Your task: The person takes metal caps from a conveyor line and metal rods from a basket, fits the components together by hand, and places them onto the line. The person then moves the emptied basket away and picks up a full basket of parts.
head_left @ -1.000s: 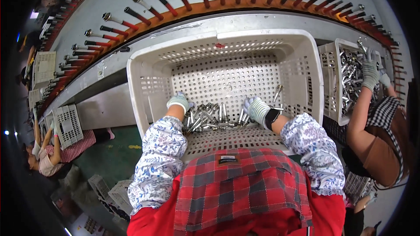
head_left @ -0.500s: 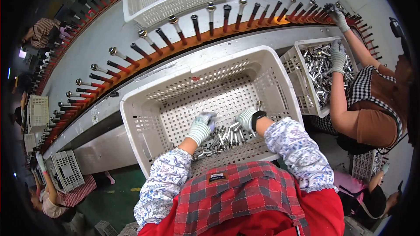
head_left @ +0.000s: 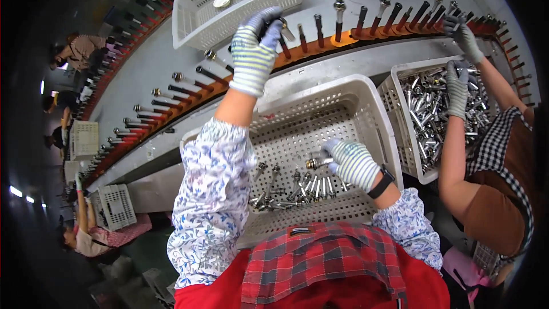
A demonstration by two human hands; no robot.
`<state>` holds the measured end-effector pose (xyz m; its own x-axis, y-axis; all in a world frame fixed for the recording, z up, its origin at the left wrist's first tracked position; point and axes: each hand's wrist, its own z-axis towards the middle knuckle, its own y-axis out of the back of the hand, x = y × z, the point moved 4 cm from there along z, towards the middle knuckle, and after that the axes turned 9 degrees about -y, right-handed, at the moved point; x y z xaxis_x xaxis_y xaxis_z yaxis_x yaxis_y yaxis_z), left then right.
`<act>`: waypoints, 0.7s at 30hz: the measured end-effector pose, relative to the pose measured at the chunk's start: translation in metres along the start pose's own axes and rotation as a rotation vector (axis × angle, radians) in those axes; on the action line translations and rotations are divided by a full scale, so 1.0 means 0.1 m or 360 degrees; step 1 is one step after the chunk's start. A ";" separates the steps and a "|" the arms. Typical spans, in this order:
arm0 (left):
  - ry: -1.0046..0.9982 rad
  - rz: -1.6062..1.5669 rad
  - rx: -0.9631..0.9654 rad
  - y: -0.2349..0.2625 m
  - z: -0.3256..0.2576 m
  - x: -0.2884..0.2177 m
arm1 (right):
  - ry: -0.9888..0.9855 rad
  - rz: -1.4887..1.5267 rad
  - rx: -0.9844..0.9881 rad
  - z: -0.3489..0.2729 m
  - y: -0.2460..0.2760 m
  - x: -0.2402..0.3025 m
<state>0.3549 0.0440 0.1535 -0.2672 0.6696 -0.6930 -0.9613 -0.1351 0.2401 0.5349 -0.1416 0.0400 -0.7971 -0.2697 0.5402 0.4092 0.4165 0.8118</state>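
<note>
Past the far rim of the crate (head_left: 384, 131) | my left grip (head_left: 253, 57), nearer the pegs (head_left: 319, 31), pinches a slanted metal fitting (head_left: 287, 32) | within crate, my right grip (head_left: 353, 163) clasps a second fitting (head_left: 317, 162), pointing left

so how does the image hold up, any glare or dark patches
Head view: corners fall to black; head view: lights near the left edge blown out to white; head view: metal fittings in the perforated plastic crate glint.

Left hand (head_left: 254, 51) at the row of posts (head_left: 339, 28); right hand (head_left: 351, 163) with a metal fitting (head_left: 315, 163) above the crate (head_left: 291, 149)
</note>
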 end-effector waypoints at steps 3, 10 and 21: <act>-0.0132 0.0481 0.0028 -0.55 0.28 0.33 | 0.0172 0.0054 -0.0047 -0.16 0.31 -0.43; 0.0306 0.0282 -0.0045 -1.22 0.49 0.71 | 0.0356 0.0232 -0.0063 -0.33 0.97 -1.27; -0.0027 0.0687 -0.0148 -0.35 0.33 0.64 | 0.0242 -0.0032 0.0081 -0.21 0.73 -1.23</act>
<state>0.3738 0.1162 0.1230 -0.6453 0.5489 -0.5313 -0.7639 -0.4697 0.4425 0.6720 -0.0963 0.0372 -0.7270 -0.4052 0.5543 0.3677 0.4521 0.8127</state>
